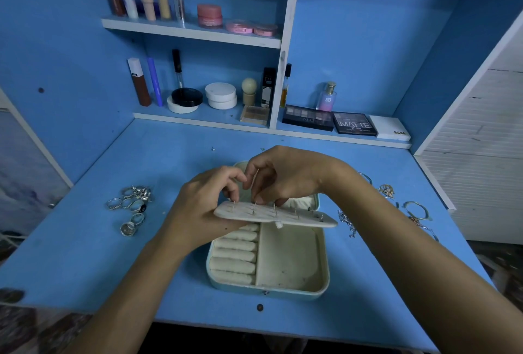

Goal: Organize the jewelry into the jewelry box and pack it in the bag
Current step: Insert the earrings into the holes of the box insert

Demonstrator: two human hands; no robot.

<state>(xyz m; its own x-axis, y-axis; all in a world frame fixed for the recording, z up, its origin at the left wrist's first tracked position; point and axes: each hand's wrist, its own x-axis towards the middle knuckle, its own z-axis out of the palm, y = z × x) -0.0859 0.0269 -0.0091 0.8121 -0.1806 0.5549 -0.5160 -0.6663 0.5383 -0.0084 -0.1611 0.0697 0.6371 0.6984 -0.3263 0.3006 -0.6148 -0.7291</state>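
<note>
An open pale jewelry box (322, 274) lies on the blue desk, with padded ring rolls on its left side and a bare compartment on its right. Above it my left hand (198, 206) holds a cream earring panel (288, 216) flat; several earring posts stick up through it. My right hand (283, 178) hovers over the panel's left part, fingertips pinching something small at a post; what it pinches is hidden. Silver rings (133, 200) lie in a loose group left of the box. Chains and bracelets (402, 206) lie to its right, partly behind my right forearm.
Shelves at the back hold cosmetics: tubes, jars, a perfume bottle (327, 97) and eyeshadow palettes (331, 120). A white slatted panel (481, 155) borders the desk on the right. The desk's front edge (254, 325) runs just below the box. No bag is in view.
</note>
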